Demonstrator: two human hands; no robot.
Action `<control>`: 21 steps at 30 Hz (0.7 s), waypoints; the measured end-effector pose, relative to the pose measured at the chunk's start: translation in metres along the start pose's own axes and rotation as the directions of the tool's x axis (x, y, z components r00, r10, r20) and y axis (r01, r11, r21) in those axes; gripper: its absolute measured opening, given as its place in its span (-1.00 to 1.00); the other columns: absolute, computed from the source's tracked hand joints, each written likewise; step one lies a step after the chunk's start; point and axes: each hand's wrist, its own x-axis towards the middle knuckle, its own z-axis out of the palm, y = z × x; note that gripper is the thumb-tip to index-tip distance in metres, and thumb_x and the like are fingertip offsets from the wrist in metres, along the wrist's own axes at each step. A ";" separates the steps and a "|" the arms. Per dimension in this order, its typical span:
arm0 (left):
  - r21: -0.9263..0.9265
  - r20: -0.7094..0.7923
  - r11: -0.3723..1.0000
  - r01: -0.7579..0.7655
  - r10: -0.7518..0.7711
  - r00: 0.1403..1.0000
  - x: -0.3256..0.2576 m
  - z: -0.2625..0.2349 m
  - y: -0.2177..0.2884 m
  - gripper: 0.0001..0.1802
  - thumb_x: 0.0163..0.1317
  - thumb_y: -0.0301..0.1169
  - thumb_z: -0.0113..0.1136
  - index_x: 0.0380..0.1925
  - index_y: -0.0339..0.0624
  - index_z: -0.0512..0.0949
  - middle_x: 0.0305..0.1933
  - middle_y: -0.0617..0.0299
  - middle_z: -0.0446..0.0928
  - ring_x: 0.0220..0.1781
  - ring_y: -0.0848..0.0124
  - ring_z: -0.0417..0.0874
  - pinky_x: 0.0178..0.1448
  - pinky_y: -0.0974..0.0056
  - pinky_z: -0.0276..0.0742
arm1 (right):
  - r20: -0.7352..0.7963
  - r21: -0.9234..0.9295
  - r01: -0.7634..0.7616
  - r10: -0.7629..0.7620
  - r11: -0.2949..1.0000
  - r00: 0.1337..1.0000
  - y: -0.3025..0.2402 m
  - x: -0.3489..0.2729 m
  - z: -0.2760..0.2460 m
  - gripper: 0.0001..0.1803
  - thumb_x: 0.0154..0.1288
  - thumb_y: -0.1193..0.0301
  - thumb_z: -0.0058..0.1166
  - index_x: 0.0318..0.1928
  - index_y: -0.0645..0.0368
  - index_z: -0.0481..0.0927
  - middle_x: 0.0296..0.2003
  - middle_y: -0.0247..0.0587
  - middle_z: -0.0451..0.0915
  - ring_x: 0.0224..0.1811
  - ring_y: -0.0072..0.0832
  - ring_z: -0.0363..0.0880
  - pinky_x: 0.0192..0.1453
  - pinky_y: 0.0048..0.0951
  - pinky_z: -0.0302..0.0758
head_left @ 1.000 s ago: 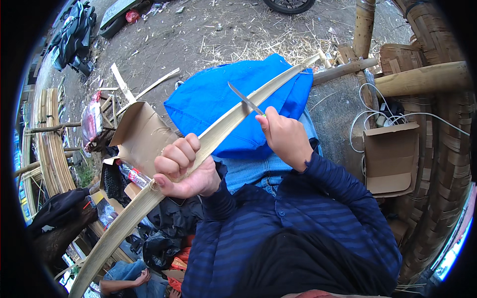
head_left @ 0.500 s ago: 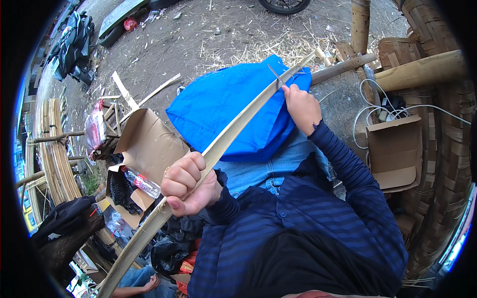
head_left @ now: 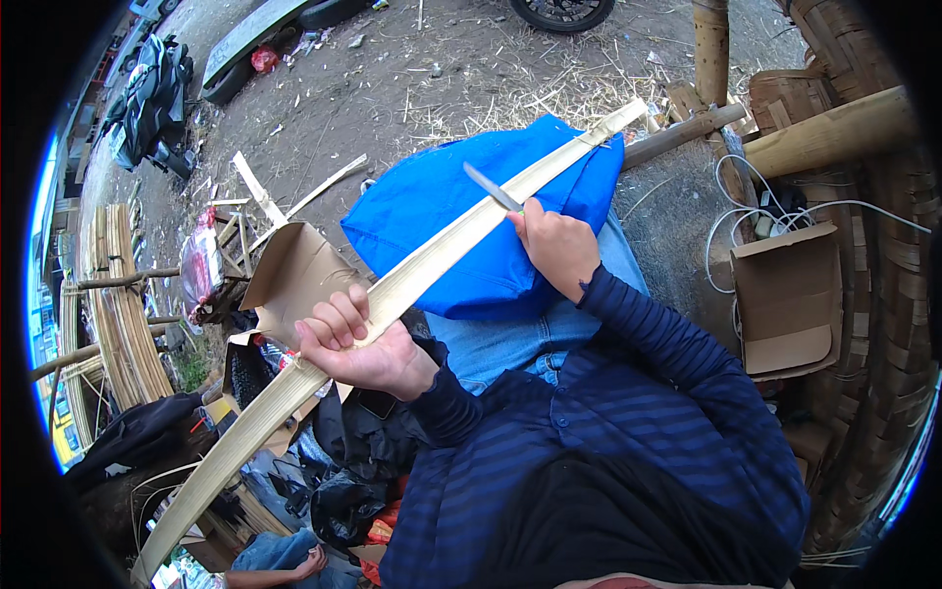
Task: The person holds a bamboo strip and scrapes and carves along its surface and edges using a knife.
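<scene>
A long pale bamboo strip [head_left: 451, 253] runs slantwise across my lap, its broad face showing, from the lower left to the upper right. My left hand [head_left: 378, 351] is closed around it left of my lap. In my closed right hand [head_left: 561, 251] is a knife [head_left: 491, 187], its blade lying across the strip and pointing up and left. The knife's handle is mostly hidden by my fingers. Under the strip, a blue cloth [head_left: 422, 211] covers my knees, and the strip's far end reaches past the cloth's edge.
An open cardboard box [head_left: 299, 270] stands at my left, another cardboard box [head_left: 790, 304] at my right beside white cable [head_left: 721, 236]. Bundled bamboo strips [head_left: 123, 304] lean at far left. Bamboo poles [head_left: 711, 49] rise at the right. Another person's hand [head_left: 312, 562] shows at lower left.
The knife and my right hand have moved left and nearer to me along the strip. The strip has rolled to show its wide face. My left hand has shifted slightly and turned.
</scene>
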 end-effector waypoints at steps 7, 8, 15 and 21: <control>0.095 -0.078 0.990 -0.107 0.114 0.990 0.022 -0.022 0.034 -0.56 0.25 -0.27 -0.20 -0.80 0.05 -0.02 -0.81 0.46 -0.11 -0.76 0.63 -0.15 -0.61 0.48 -0.14 | -0.024 0.019 -0.155 0.156 0.988 0.988 0.040 0.006 -0.004 -0.63 0.31 0.19 -0.24 -0.54 0.18 0.31 -0.79 -0.07 0.41 -0.73 -0.15 0.47 -0.71 -0.22 0.39; 0.109 -0.118 0.990 -0.084 0.097 0.988 0.025 -0.024 0.030 -0.56 0.24 -0.28 -0.20 -0.80 0.04 -0.01 -0.81 0.46 -0.10 -0.76 0.63 -0.14 -0.62 0.48 -0.14 | 0.025 0.075 -0.139 0.137 0.987 0.990 0.020 0.003 -0.012 -0.63 0.31 0.19 -0.25 -0.54 0.18 0.31 -0.79 -0.07 0.41 -0.73 -0.14 0.46 -0.71 -0.21 0.38; -0.143 0.242 0.988 -0.053 0.087 0.966 0.017 -0.024 0.035 -0.58 0.19 -0.29 -0.16 -0.81 0.04 0.01 -0.80 0.45 -0.06 -0.77 0.63 -0.12 -0.62 0.47 -0.13 | -0.018 0.167 0.090 -0.088 0.982 0.996 -0.039 -0.016 -0.042 -0.67 0.30 0.20 -0.20 -0.52 0.14 0.25 -0.80 -0.19 0.35 -0.77 -0.28 0.40 -0.74 -0.32 0.29; -0.138 0.256 0.990 -0.038 0.073 0.964 0.008 -0.015 0.017 -0.61 0.16 -0.30 -0.13 -0.79 0.04 0.02 -0.79 0.45 -0.04 -0.76 0.62 -0.11 -0.60 0.46 -0.13 | -0.026 0.089 0.012 -0.010 0.996 1.000 -0.029 -0.001 -0.040 -0.67 0.29 0.20 -0.20 -0.52 0.14 0.29 -0.84 -0.23 0.34 -0.80 -0.31 0.40 -0.76 -0.34 0.31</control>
